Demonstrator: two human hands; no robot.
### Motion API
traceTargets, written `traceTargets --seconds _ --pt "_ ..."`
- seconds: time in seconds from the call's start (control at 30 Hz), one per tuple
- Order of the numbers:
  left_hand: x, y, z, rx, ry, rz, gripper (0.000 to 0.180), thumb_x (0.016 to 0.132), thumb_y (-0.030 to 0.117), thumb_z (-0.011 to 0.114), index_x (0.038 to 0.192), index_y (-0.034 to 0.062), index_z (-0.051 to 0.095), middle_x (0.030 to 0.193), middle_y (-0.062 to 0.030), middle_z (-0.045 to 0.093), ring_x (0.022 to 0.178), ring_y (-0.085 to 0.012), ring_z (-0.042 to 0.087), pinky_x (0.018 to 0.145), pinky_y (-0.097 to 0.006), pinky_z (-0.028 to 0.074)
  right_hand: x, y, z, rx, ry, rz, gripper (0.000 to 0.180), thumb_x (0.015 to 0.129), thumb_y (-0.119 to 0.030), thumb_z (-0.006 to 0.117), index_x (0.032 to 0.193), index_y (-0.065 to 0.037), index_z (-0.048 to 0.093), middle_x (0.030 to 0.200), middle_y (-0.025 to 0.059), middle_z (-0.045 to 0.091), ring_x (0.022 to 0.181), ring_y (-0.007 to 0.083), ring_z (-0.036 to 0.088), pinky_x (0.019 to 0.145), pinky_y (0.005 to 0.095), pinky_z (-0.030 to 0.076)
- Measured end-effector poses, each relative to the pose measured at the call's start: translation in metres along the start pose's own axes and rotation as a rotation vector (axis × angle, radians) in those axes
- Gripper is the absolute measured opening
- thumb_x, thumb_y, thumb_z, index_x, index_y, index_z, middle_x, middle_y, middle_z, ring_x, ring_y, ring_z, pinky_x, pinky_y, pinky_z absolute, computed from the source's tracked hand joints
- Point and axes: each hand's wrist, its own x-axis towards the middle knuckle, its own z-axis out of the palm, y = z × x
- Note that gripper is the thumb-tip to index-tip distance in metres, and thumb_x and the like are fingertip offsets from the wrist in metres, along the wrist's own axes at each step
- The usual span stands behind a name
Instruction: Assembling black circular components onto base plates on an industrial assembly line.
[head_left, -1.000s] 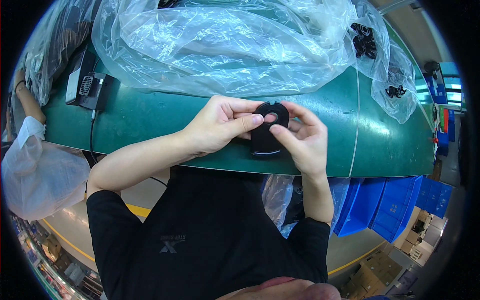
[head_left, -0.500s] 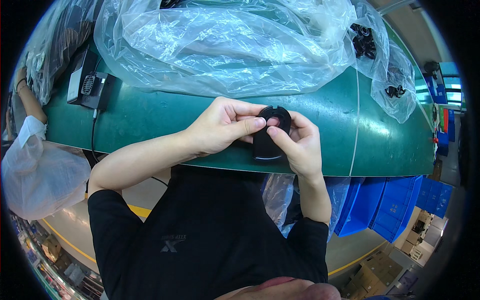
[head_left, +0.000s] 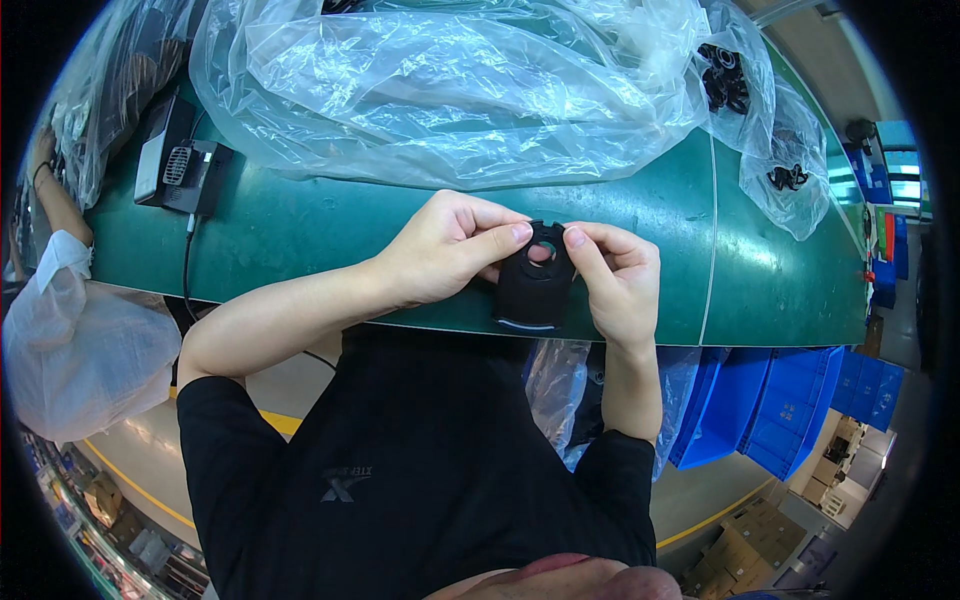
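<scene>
Since a second ago, both hands are turning the black plastic part (head_left: 535, 285) so that a round hole near its top is now facing up, with a fingertip showing pink through it. Both hands are keeping to the same spot at the near edge of the green bench (head_left: 300, 235), around the middle of its length.

The left hand (head_left: 445, 250) is clamping the part from its left side, thumb pressing on the top rim and the other fingers curling underneath. The right hand (head_left: 620, 280) is gripping it from the right, forefinger and thumb pinching the upper edge close to the left thumb. The part is hanging between them, its lower end reaching just past the bench's near edge.

Behind the hands, a big crumpled clear plastic sheet (head_left: 450, 85) is lying across the far side of the bench. Toward the far left corner a black device (head_left: 195, 175) is sitting with a cable running off the near edge. Blue bins (head_left: 790, 410) are standing below the bench on the right.
</scene>
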Motion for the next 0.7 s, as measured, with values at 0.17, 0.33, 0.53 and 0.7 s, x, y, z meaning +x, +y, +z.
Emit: traceTargets --seconds 0.17,0.33,0.53,0.7 --pt "-0.001 -0.001 0.000 0.063 0.015 0.046 0.026 0.092 0.020 0.053 0.104 0.0007 0.064 0.090 -0.0028 0.067 0.076 -0.0051 0.057 0.062 -0.019 0.046 -0.003 0.001 0.002 -0.046 -0.003 -0.019 0.018 0.086 -0.007 0.060 0.099 0.006 0.064 0.078 0.0043 0.063 0.066 0.0052 0.054 0.057 0.0174 0.042" --pt "-0.001 0.004 -0.001 -0.077 0.054 0.113 0.030 0.092 0.023 0.054 0.110 0.0002 0.061 0.095 -0.0029 0.065 0.085 -0.0064 0.058 0.070 -0.021 0.049 -0.015 0.001 0.015 0.174 0.073 -0.138 0.032 0.082 0.006 0.059 0.113 0.011 0.053 0.096 0.0107 0.061 0.083 0.0118 0.058 0.074 0.0216 0.048" --pt "-0.003 -0.004 -0.001 -0.102 -0.093 0.087 0.035 0.093 0.020 0.050 0.120 -0.0022 0.053 0.107 -0.0082 0.061 0.097 -0.0141 0.059 0.084 -0.029 0.050 -0.028 0.003 0.009 0.198 0.052 -0.068 0.029 0.082 0.006 0.058 0.110 0.012 0.055 0.097 0.0116 0.061 0.085 0.0133 0.058 0.081 0.0244 0.047" --pt "-0.003 -0.007 0.008 -0.076 -0.254 0.078 0.053 0.094 0.033 0.046 0.135 0.0002 0.034 0.120 -0.0141 0.054 0.105 -0.0212 0.057 0.091 -0.035 0.046 -0.053 0.011 -0.009 0.272 0.165 -0.095 0.026 0.079 0.006 0.059 0.105 0.011 0.057 0.093 0.0112 0.062 0.083 0.0129 0.058 0.077 0.0237 0.046"
